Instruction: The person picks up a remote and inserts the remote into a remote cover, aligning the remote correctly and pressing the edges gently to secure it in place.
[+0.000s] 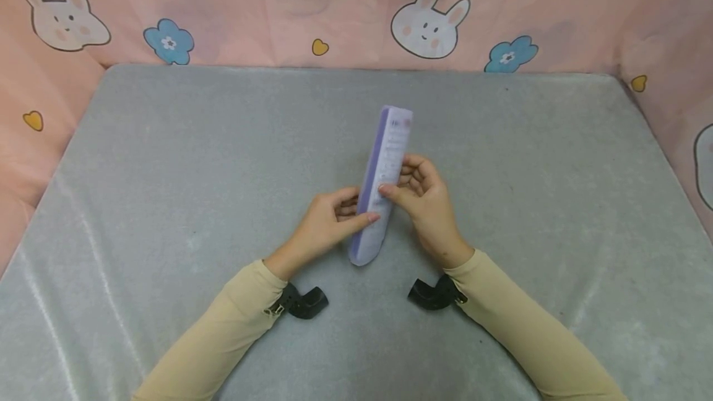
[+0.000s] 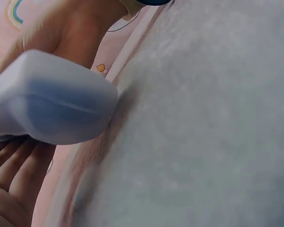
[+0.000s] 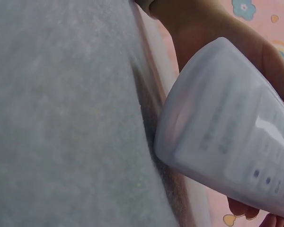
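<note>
A remote control (image 1: 384, 153) in a lavender, partly see-through cover stands tilted in front of the person, its button side facing the head camera. My left hand (image 1: 320, 221) grips its lower left edge, thumb across the face and fingers curled at the side. On the other edge, a little higher up, my right hand (image 1: 426, 203) pinches it, thumb pressing on the buttons. The rounded lower end of the remote control (image 2: 61, 104) fills the left of the left wrist view, blurred. Rows of buttons show through the cover on the remote control (image 3: 236, 127) in the right wrist view.
A grey cloth-covered table (image 1: 195, 141) spreads under both hands. Behind it hangs a pink curtain (image 1: 250, 11) printed with rabbits, flowers and hearts. Black wrist mounts (image 1: 303, 302) hang below both beige sleeves (image 1: 223, 320).
</note>
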